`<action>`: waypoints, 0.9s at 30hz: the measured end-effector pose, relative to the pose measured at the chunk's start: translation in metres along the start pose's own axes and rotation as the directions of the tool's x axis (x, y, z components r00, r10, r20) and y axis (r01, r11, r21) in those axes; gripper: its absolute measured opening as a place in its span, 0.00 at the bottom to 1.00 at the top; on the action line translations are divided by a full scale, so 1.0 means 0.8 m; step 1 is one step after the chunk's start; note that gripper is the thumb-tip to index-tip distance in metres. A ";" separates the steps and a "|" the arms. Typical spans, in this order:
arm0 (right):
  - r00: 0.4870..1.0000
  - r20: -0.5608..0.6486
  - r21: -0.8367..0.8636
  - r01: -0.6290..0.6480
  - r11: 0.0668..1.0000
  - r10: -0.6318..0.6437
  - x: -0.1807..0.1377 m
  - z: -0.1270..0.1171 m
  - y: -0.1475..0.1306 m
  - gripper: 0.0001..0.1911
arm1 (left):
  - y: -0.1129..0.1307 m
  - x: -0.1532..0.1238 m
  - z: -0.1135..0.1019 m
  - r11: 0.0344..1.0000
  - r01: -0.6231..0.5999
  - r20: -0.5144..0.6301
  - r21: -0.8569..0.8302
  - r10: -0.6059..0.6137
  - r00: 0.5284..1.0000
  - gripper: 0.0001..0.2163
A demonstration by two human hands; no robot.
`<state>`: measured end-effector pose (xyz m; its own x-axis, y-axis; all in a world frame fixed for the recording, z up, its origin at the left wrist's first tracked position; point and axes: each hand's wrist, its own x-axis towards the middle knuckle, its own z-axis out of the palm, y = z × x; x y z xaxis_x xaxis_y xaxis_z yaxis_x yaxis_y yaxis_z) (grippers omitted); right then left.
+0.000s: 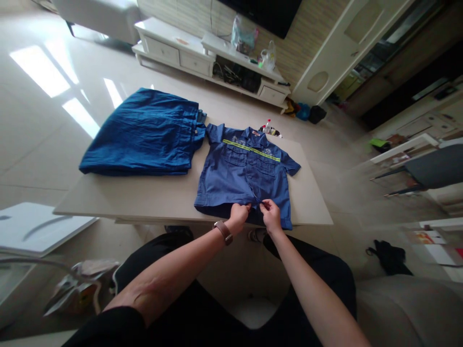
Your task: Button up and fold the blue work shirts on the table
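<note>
A blue short-sleeved work shirt (231, 171) lies front up on the low table, its collar pointing away from me. Yellow-green stripes cross its chest above two flap pockets. My left hand (239, 215), with a brown-strapped watch on the wrist, pinches the bottom hem near the front opening. Just to the right, my right hand (271, 215) pinches the other front edge at the hem. Between the two hands the front opening is slightly parted. To the left lies a folded stack of blue cloth (144, 135), apart from my hands.
The pale table (119, 197) extends under both garments. A bottle with a red cap (268, 126) shows beyond the collar. Farther off are a white TV cabinet (195, 55) and a grey chair (434, 166). A white flat box (39, 226) is at left.
</note>
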<state>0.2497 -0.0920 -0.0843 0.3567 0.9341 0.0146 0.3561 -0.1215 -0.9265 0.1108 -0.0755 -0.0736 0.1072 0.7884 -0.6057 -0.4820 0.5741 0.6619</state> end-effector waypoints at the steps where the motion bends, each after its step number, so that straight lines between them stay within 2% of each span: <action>1: 1.000 -0.006 0.020 -0.019 1.000 0.019 0.001 0.001 0.001 0.21 | 0.002 -0.001 0.000 1.000 -0.011 0.016 0.007 0.010 1.000 0.07; 3: 0.999 0.000 0.033 -0.037 0.999 0.037 0.000 0.002 0.001 0.21 | 0.006 -0.004 -0.001 0.999 -0.026 0.062 0.022 0.024 0.998 0.09; 5: 0.999 0.031 0.024 -0.024 0.999 0.023 -0.003 0.001 -0.004 0.21 | 0.010 -0.007 -0.002 0.992 -0.051 0.102 0.112 0.039 0.994 0.14; 7: 0.999 0.053 0.018 0.002 1.000 -0.003 -0.005 0.000 -0.010 0.20 | 0.011 -0.010 -0.002 0.967 -0.084 0.098 0.242 0.062 0.993 0.17; 9: 0.998 0.059 0.008 0.019 1.000 -0.019 -0.005 -0.003 -0.016 0.19 | 0.013 -0.013 -0.002 0.946 -0.109 0.078 0.304 0.089 0.993 0.15; 13: 0.993 0.107 -0.049 0.045 0.998 -0.039 -0.002 -0.012 -0.026 0.19 | 0.020 -0.017 0.000 0.954 -0.130 0.109 0.269 0.104 0.989 0.09; 18: 0.989 0.111 -0.149 0.110 0.983 -0.094 0.003 -0.019 -0.036 0.19 | 0.031 -0.022 0.002 0.914 -0.174 0.156 0.366 0.124 0.980 0.08; 21: 0.986 0.119 -0.193 0.137 0.972 -0.116 0.005 -0.016 -0.039 0.19 | 0.032 -0.023 0.001 0.911 -0.186 0.171 0.367 0.131 0.977 0.06; 27: 0.981 0.159 -0.164 0.139 0.977 -0.113 0.011 -0.006 -0.034 0.18 | 0.024 -0.016 -0.002 0.963 -0.108 0.125 0.246 0.079 0.989 0.06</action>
<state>0.2469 -0.0824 -0.0571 0.1726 0.9832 0.0596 0.5393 -0.0437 -0.8410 0.0985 -0.0747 -0.0540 0.1764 0.8527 -0.4918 -0.2618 0.5222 0.8116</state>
